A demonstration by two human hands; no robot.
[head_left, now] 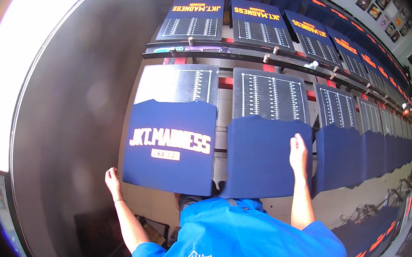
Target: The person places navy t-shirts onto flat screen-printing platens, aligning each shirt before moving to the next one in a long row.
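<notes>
My left hand [113, 181] hangs off the left edge of a navy T-shirt [170, 173], its fingers loosely bent, with nothing visible in it. The shirt lies smooth on a black printing board [175, 82] and carries bold pale lettering with orange edges above a small printed block. To its right a second navy T-shirt [262, 158], plain on top, is spread on another black board [271, 93] with white ruler marks. Over this shirt's right edge is my right hand [298, 154], fingers forward and slightly apart. No held thing shows in it, and contact with the cloth cannot be told.
More plain navy shirts [340, 156] on boards run off to the right. Beyond a dark rail [238, 52] with metal knobs, a facing row holds shirts with orange and yellow lettering [257, 12]. Pictures [376, 1] hang on the far wall. A dark panel [76, 105] stands at left.
</notes>
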